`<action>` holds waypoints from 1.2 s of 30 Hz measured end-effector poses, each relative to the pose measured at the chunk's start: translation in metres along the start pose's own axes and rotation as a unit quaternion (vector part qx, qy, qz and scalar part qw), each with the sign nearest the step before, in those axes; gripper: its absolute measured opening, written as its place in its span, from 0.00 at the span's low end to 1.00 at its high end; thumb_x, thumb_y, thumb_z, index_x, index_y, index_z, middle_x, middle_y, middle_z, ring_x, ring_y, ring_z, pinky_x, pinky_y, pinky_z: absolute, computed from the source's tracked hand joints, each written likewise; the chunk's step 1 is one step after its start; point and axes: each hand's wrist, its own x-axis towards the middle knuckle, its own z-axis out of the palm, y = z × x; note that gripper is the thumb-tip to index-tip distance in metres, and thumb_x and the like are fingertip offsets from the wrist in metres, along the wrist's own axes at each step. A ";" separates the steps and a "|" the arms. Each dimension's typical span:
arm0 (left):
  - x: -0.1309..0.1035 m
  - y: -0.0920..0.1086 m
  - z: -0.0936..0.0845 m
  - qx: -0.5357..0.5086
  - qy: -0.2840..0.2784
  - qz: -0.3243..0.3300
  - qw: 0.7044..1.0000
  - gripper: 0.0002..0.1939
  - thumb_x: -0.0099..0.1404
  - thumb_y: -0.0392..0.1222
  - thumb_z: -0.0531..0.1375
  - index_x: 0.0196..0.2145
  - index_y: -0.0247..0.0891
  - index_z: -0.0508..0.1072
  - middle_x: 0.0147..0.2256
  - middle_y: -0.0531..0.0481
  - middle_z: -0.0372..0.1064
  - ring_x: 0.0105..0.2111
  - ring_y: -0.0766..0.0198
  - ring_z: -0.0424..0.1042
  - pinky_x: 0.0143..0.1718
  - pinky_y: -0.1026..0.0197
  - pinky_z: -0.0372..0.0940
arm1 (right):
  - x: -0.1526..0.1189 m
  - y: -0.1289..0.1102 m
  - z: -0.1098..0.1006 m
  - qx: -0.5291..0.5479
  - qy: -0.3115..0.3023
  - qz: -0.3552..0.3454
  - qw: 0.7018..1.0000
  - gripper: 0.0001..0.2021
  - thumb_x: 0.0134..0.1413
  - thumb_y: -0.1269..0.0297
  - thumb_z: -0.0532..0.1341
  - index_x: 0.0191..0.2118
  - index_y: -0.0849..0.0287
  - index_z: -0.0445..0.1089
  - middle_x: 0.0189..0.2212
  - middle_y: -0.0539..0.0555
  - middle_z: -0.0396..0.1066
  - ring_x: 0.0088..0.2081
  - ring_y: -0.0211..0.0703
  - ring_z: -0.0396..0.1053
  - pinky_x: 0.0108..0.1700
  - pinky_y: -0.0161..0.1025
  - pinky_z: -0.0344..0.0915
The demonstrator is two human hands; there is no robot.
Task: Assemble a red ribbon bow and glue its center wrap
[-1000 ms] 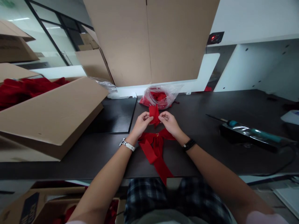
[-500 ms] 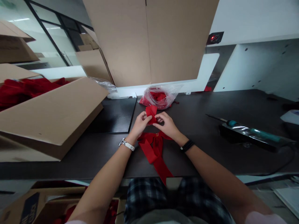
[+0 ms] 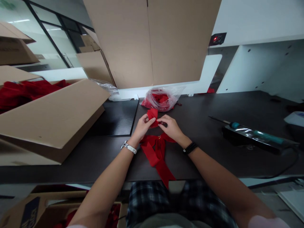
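A small red ribbon piece [image 3: 152,114] is pinched between the fingertips of both hands, just above the dark surface [image 3: 209,148]. The left hand [image 3: 143,125] grips its left edge with thumb and fingers closed on it; the right hand [image 3: 171,126] is pinched on its right end. Directly below the hands, a red bow [image 3: 156,152] is laid flat on the surface, its tails trailing toward the near edge. Just beyond the hands, a clear bag [image 3: 162,98] of red pieces is seen. A cardboard box [image 3: 52,117] holding red fabric is set to the left. Well to the right, a tool [image 3: 258,136] with a teal handle is laid on the surface.
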 end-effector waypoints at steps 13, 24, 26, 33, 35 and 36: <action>0.002 -0.001 -0.007 -0.001 0.011 -0.044 0.999 0.22 0.49 0.47 0.68 0.39 0.33 0.70 0.35 0.47 0.74 0.32 0.65 0.73 0.34 0.63 0.69 | 0.004 0.023 -0.027 -0.070 0.176 0.047 0.981 0.07 0.49 0.73 0.56 0.32 0.57 0.70 0.34 0.56 0.69 0.39 0.48 0.67 0.45 0.48 0.65; -0.005 -0.003 -0.003 0.043 -0.090 -0.080 0.992 0.21 0.49 0.47 0.68 0.39 0.34 0.74 0.30 0.50 0.72 0.28 0.68 0.69 0.28 0.69 0.64 | 0.005 0.012 0.003 0.168 0.098 0.175 0.965 0.18 0.40 0.57 0.66 0.39 0.59 0.68 0.31 0.53 0.70 0.28 0.39 0.67 0.32 0.39 0.66; -0.004 -0.004 -0.003 0.043 -0.095 -0.080 0.991 0.20 0.49 0.47 0.68 0.37 0.34 0.75 0.31 0.50 0.73 0.29 0.67 0.70 0.30 0.67 0.65 | 0.005 0.012 0.003 0.190 0.105 0.183 0.959 0.14 0.40 0.56 0.65 0.32 0.59 0.68 0.27 0.51 0.70 0.28 0.39 0.66 0.33 0.39 0.65; 0.004 -0.008 -0.008 0.062 -0.018 -0.049 0.997 0.12 0.50 0.43 0.67 0.32 0.33 0.76 0.31 0.49 0.73 0.29 0.68 0.70 0.29 0.68 0.65 | 0.005 0.016 -0.001 0.227 0.124 0.212 0.942 0.13 0.41 0.53 0.64 0.27 0.59 0.69 0.22 0.51 0.69 0.25 0.40 0.67 0.31 0.40 0.65; 0.005 -0.008 -0.010 0.069 -0.016 -0.041 0.997 0.12 0.50 0.42 0.66 0.32 0.33 0.75 0.31 0.49 0.73 0.28 0.68 0.69 0.29 0.68 0.65 | 0.004 0.017 0.000 0.231 0.127 0.222 0.939 0.14 0.40 0.53 0.64 0.29 0.59 0.70 0.22 0.51 0.69 0.25 0.41 0.67 0.31 0.41 0.66; 0.006 -0.009 -0.010 0.073 -0.011 -0.037 0.997 0.11 0.51 0.42 0.65 0.32 0.33 0.75 0.31 0.49 0.73 0.28 0.68 0.69 0.28 0.68 0.65 | 0.004 0.018 0.000 0.234 0.134 0.226 0.936 0.15 0.40 0.53 0.64 0.30 0.59 0.70 0.22 0.51 0.69 0.25 0.41 0.67 0.31 0.41 0.66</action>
